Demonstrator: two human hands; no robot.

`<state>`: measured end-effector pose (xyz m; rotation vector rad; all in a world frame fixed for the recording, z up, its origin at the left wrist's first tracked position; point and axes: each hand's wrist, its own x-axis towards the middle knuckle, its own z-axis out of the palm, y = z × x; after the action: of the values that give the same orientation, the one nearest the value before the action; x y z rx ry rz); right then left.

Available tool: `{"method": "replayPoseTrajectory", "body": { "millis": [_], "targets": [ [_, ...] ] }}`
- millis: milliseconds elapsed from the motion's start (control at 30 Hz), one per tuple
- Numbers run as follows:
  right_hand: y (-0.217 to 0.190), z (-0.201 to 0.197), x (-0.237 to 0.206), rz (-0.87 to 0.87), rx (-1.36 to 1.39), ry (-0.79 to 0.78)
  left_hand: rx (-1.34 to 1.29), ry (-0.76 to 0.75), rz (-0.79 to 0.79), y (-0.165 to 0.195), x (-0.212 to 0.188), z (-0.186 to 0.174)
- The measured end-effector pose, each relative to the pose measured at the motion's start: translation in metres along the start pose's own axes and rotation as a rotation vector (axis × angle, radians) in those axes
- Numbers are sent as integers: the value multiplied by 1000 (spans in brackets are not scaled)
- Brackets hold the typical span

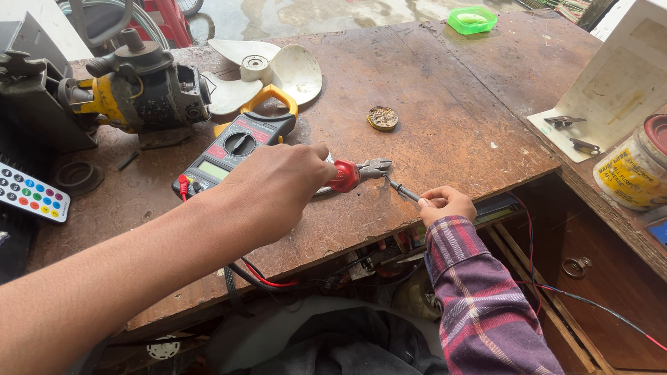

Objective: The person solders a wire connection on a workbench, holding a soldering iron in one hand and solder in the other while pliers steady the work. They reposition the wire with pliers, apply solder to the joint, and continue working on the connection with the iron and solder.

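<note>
My left hand [274, 191], on a bare arm reaching in from the lower left, grips the red handles of a pair of pliers [347, 175]. The steel jaws of the pliers point right over the wooden tabletop [451, 90]. My right hand [445, 203], in a plaid sleeve, pinches a thin dark wire [403, 191] at the table's front edge. The wire's far end meets the plier jaws. A yellow and black clamp meter [233, 149] lies just behind my left hand, partly hidden by it.
A white fan blade [292, 69] and a grimy motor [139, 87] lie at the back left, a remote control [31, 194] at the far left. A round rusty cap [383, 118], a green lid [472, 19], a white board [618, 83] and a labelled jar [636, 170] stand to the right. Red and black wires [264, 280] hang below the edge.
</note>
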<state>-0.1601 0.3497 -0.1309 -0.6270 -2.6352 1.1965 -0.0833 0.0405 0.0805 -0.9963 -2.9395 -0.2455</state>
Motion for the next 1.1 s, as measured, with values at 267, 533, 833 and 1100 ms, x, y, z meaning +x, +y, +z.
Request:
{"method": "replayPoseTrajectory", "body": {
  "millis": [267, 533, 833, 1100],
  "targets": [
    [-3, 0, -4, 6, 12, -6, -21, 6, 1, 0, -4, -1],
    [-3, 0, -5, 18, 35, -16, -21, -9, -9, 2, -6, -1],
    [-5, -1, -6, 36, -5, -11, -13, 32, -5, -1, -4, -1],
    [-5, 0, -6, 16, 10, -10, -17, 11, -3, -3, -2, 0]
  ]
}}
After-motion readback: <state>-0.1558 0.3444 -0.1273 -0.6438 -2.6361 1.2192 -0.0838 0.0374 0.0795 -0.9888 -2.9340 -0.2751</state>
